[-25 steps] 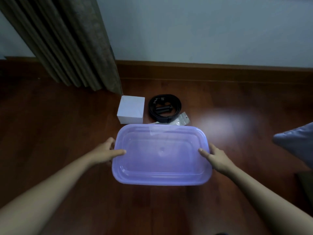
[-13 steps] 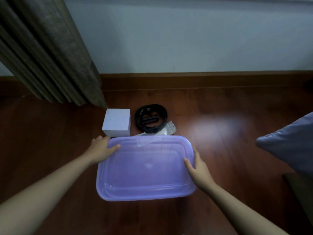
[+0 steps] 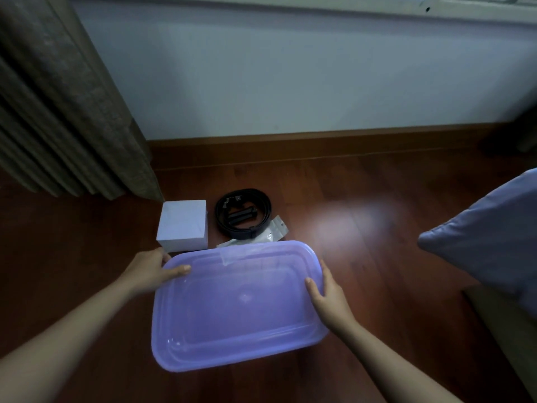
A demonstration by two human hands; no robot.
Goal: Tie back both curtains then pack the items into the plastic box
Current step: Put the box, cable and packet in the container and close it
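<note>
Floorboards (image 3: 363,199) carried everything. Between my hands sat the plastic box (image 3: 238,306), lid on; my left hand (image 3: 151,271) and right hand (image 3: 328,298) curled over opposite edges, thumbs on top, to steady it. Beyond waited the white carton (image 3: 183,225), coiled belt (image 3: 242,216) and clear packet (image 3: 277,232).

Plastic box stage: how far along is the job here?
Done: cannot confirm; one curtain shows, no tie visible. In hand: left hand and right hand grip the ends of the purple plastic box, its lid apparently on. Left: white box, coiled black belt and clear packet lie unpacked on the floor.
</note>
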